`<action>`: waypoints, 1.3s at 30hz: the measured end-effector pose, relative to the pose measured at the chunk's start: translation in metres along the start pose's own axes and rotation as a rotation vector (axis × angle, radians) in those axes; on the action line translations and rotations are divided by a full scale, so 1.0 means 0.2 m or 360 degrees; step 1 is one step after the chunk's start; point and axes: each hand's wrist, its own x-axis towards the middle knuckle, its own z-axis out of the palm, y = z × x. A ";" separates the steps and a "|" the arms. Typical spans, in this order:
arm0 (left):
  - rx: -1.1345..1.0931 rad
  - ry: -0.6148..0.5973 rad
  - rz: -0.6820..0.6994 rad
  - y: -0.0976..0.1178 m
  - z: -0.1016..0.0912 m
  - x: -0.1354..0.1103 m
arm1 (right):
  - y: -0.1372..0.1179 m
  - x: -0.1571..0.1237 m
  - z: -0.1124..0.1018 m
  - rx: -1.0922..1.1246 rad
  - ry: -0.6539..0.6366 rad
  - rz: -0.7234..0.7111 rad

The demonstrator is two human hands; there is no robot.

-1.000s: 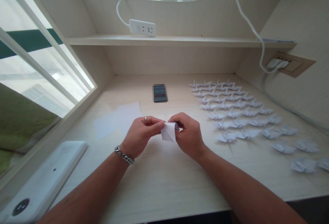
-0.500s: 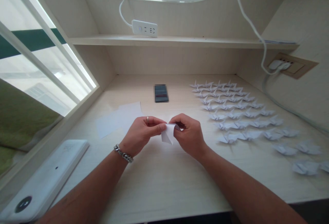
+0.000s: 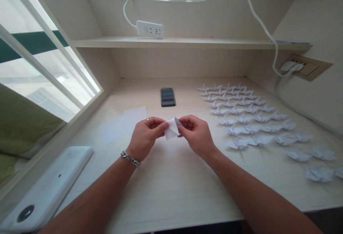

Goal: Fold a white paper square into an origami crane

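Note:
A small piece of folded white paper (image 3: 171, 129) is held up above the desk between my two hands. My left hand (image 3: 146, 133), with a ring and a chain bracelet, pinches its left edge between thumb and fingers. On the other side, my right hand (image 3: 197, 132) grips a right-hand flap of the paper, thumb in front and fingers curled behind. Left of my left hand lie flat white paper sheets (image 3: 120, 125). To the right of my right hand stand several rows of folded paper cranes (image 3: 246, 119).
Behind my hands a dark, pixelated phone-like object (image 3: 168, 97) lies on the desk (image 3: 166, 194). A long white device (image 3: 50, 187) rests at the left edge. A white power strip (image 3: 150, 29) sits on the shelf (image 3: 187, 43), and its cable runs to the wall socket (image 3: 307, 66).
The folded paper has been turned and raised a little, so a broader face shows. My right hand has shifted its grip to the paper's right flap.

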 end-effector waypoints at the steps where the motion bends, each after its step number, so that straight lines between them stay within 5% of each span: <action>1: 0.0050 -0.0022 0.0019 0.00 0.00 0.00 | 0.00 0.00 0.00 0.0009 0.0022 -0.0010; 5: 0.0204 -0.0124 0.0087 0.01 0.01 -0.02 | -0.01 0.01 0.00 0.0133 0.0123 0.0035; 11: 0.0151 0.0076 0.0193 -0.01 0.03 -0.01 | -0.02 0.01 0.01 0.0259 0.0065 0.0107; 25: 0.0591 0.0060 0.0442 0.01 0.06 -0.07 | 0.00 -0.01 -0.01 -0.0704 -0.0021 -0.0370; 33: 0.0592 0.0075 0.0470 -0.01 0.06 -0.06 | -0.01 -0.01 0.00 -0.0769 -0.0076 -0.0418; 39: 0.0523 0.0048 0.0443 -0.01 0.06 -0.06 | -0.01 -0.02 0.01 -0.0600 0.0157 -0.0393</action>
